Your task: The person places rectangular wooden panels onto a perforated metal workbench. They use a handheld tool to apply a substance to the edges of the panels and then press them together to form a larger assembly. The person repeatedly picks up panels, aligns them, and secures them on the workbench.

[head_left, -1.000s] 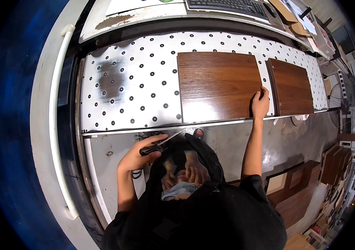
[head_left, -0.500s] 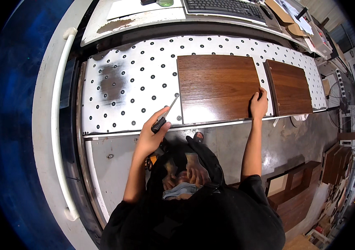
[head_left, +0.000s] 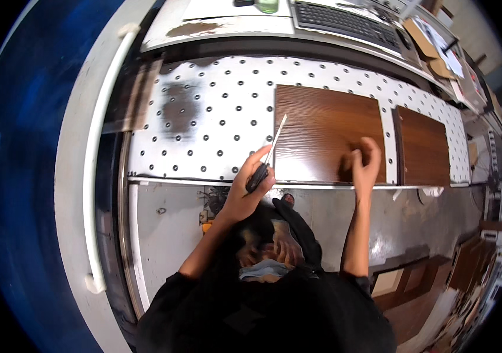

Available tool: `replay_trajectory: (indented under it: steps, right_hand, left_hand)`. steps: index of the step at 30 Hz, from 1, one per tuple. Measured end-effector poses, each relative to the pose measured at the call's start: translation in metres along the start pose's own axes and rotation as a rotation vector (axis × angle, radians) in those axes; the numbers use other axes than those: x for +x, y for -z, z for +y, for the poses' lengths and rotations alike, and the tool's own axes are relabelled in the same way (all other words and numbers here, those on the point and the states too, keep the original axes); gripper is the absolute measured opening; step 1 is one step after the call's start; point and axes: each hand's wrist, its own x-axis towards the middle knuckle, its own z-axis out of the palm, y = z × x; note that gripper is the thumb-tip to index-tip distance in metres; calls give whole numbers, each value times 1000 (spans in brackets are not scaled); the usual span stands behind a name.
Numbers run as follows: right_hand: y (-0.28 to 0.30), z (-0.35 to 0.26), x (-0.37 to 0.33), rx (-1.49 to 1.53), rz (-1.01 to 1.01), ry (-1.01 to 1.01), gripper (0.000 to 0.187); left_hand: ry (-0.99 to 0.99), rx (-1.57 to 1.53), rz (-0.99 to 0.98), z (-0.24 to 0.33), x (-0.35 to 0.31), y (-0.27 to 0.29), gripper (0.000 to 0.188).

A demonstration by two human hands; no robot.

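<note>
My left hand (head_left: 250,185) is wrapped round the black handle of a utility knife (head_left: 277,140). Its long thin blade points up and away, over the left edge of a dark brown wood-grain panel (head_left: 321,126). That panel lies flat on a white worktable (head_left: 204,141) dotted with black studs. Above the panel's near right part hovers my right hand (head_left: 367,162), fingers bent and apart, with nothing seen in it and its shadow beneath. A smaller brown panel (head_left: 424,144) lies to the right, across a narrow gap.
Behind the worktable, a shelf carries a keyboard (head_left: 345,25), a green container (head_left: 268,6) and papers in a cardboard box (head_left: 433,47). A white rail (head_left: 93,159) runs along the left. Brown cabinet parts (head_left: 407,288) stand on the floor at lower right.
My right hand has come off the panel's right edge and now hovers over its surface. My left hand has brought the knife right, so the blade overlaps the panel's left side. The view has shifted.
</note>
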Motion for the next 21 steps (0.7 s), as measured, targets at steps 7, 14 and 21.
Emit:
replay_trajectory:
  steps: [7,14,21]
  right_hand:
    - [-89,-160,-94,376,-742,241,100]
    - [-101,-115,-93,658,-313,-250,53]
    - [-69,-111,-46,665,-857,-579,55]
  left_hand:
    - [-274,30,141,11,22,-17,77]
    - [-296,621,45,8,30,7,107]
    - [65,1028,399,-50,69,158,81]
